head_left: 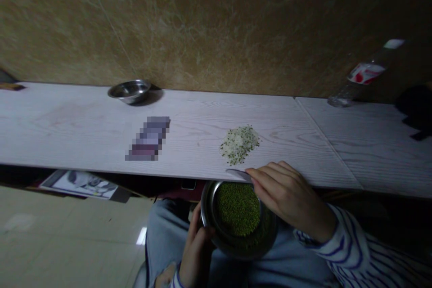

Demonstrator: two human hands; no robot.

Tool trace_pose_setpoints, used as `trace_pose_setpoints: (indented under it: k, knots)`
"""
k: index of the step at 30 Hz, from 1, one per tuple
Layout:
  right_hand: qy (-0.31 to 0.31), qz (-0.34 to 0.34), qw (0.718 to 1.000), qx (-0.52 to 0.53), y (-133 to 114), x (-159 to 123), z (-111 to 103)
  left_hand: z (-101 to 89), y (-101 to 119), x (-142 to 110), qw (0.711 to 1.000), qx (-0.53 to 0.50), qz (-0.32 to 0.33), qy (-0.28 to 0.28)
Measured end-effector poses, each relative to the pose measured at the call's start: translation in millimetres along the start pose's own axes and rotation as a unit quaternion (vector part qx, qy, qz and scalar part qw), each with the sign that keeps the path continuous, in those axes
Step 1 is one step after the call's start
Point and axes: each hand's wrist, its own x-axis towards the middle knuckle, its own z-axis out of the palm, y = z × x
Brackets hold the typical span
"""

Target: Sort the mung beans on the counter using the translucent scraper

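A steel bowl [204,207] with green mung beans [239,209] in it is held over my lap, just under the table's front edge. My left hand [198,238] is closed on its left rim. My right hand [286,189] is above the bowl's right side, fingers closed on a thin, flat, greyish piece [239,173]. That piece points left along the table edge; its exact kind is unclear. Just beyond it, a small pile of white grains mixed with green beans [240,144] lies on the white wood-grain table [199,162].
A small steel bowl [130,92] stands by the wall at the back left. Nearer lies a blurred-out flat rectangle [148,138]. A clear plastic bottle [364,74] stands at the back right, beside a dark object [416,108]. Under the table is a shelf with a printed picture [81,184].
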Motion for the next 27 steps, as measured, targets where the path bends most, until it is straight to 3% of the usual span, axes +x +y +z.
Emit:
trace_pose_setpoints:
  k: [5, 15, 27]
  knots:
    - [-0.004, 0.018, 1.000, -0.012, 9, -5, 1, -4.9, -2, 2, 1.000, 0.002, 0.028, -0.004]
    - [0.010, 0.067, 0.997, -0.025, 36, -6, 5, -0.2, 0, 2, 1.000, -0.018, -0.012, -0.014]
    - [0.008, 0.061, 0.998, 0.031, 18, 2, 10, -5.6, -4, 4, 1.000, -0.004, 0.002, -0.005]
